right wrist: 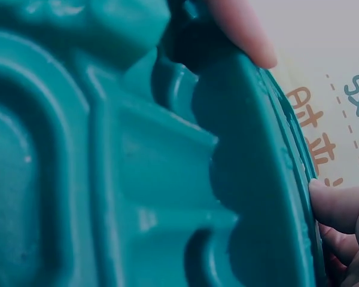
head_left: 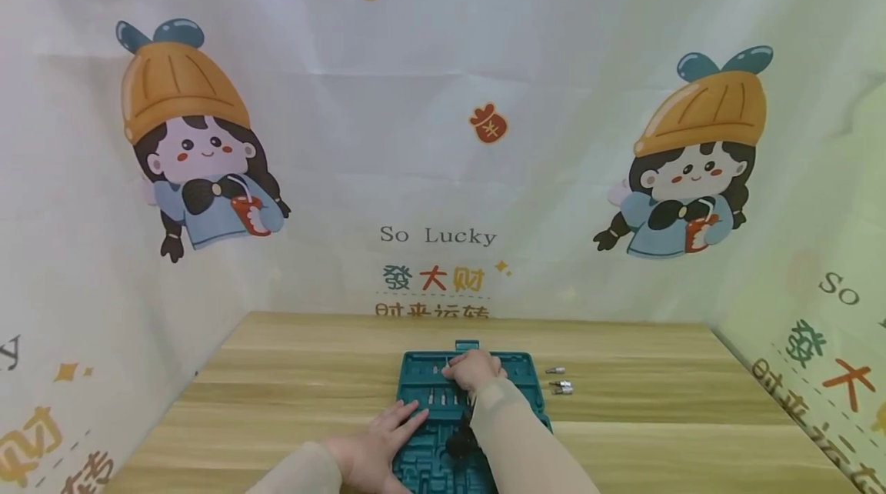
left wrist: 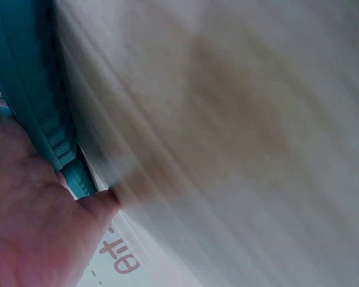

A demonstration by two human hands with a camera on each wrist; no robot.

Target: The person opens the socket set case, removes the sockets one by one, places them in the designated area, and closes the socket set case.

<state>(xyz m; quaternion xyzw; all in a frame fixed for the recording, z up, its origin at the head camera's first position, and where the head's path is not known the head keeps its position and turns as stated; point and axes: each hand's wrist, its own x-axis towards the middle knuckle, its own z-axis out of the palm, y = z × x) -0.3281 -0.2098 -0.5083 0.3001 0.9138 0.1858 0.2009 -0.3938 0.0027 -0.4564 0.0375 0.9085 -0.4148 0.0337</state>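
Note:
A teal molded tool case (head_left: pixel 429 380) lies opened flat on the table, with several silver bits (head_left: pixel 444 397) in slots of its far half. My left hand (head_left: pixel 377 444) rests along the case's left edge, fingers extended and spread; its thumb (left wrist: pixel 99 206) shows beside the case in the left wrist view. Over the far half, my right hand (head_left: pixel 476 369) bends its fingers down at the top row of slots, beside a small bit (head_left: pixel 435 369). I cannot tell whether its fingertips pinch a bit. One right finger (right wrist: pixel 245 30) reaches over the case wall in the right wrist view.
Several loose silver bits (head_left: pixel 562 388) lie on the wooden table (head_left: pixel 651 417) right of the case. A black object (head_left: pixel 459 445) shows beside the right forearm over the near half's molded recesses. A printed cloth backdrop (head_left: pixel 311 171) rises behind the table and along both sides.

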